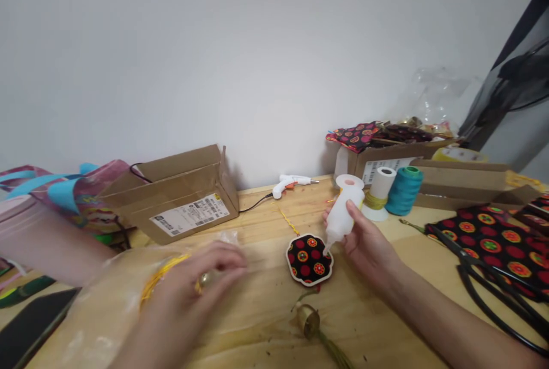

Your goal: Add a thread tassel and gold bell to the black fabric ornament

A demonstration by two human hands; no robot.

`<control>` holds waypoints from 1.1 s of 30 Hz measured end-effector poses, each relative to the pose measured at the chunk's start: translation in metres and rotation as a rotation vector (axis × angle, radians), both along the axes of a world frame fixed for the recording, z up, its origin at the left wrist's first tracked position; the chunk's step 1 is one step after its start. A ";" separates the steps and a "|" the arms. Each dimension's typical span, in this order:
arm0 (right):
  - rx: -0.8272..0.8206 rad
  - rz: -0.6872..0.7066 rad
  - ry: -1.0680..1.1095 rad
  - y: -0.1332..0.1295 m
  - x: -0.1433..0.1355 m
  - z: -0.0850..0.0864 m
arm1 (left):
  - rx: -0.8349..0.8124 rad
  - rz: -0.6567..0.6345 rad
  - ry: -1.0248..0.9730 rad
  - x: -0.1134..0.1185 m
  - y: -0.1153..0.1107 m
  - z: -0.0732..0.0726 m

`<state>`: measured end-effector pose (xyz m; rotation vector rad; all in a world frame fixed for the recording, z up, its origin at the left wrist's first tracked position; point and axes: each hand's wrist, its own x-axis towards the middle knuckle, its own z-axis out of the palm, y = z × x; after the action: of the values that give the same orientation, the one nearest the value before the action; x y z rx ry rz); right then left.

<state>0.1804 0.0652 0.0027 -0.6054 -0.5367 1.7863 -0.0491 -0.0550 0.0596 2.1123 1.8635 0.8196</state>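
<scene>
My right hand [369, 243] is wrapped round a white squeeze bottle [343, 211] tilted nozzle-down. Its narrow tip points at the right edge of a scalloped pendant [305, 263], black fabric with red and orange flowers and a pale rim; whether they touch is unclear. From the pendant's top runs a yellow cord [288, 219]. Below it lies a brass-coloured bell [307, 320] with an olive tassel [337, 352]. Blurred, my left hand [201, 277] is closed, its fingertips together. A shiny round bead [205, 280] shows by its fingers, worn or held I cannot tell.
Behind stand a cardboard box [180, 203], a glue gun [294, 183] and teal thread [404, 190]. Black scissors [493, 294] lie on patterned fabric [484, 231] at right. Left are yellow cord loops [158, 280], a plastic bag [98, 306] and a phone [32, 329].
</scene>
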 end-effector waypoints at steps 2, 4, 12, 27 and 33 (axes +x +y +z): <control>0.070 -0.009 -0.110 -0.004 -0.003 -0.003 | -0.035 -0.116 -0.095 0.036 0.016 -0.008; 0.145 -0.025 -0.208 -0.007 -0.004 -0.004 | -0.108 -0.158 -0.134 0.056 0.029 -0.021; 0.329 -0.218 -0.429 -0.006 -0.004 -0.003 | -0.077 -0.233 -0.167 0.051 0.037 -0.060; 0.516 -0.161 -0.623 -0.007 -0.017 0.034 | -0.132 -0.111 -0.365 0.043 0.036 -0.058; 0.535 -0.117 -0.643 -0.015 -0.023 0.018 | -0.120 -0.157 -0.380 0.044 0.036 -0.057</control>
<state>0.1572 0.0505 0.0209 -0.8024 -1.3355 1.2319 -0.0050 -0.0194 0.0023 1.8469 1.4943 0.9652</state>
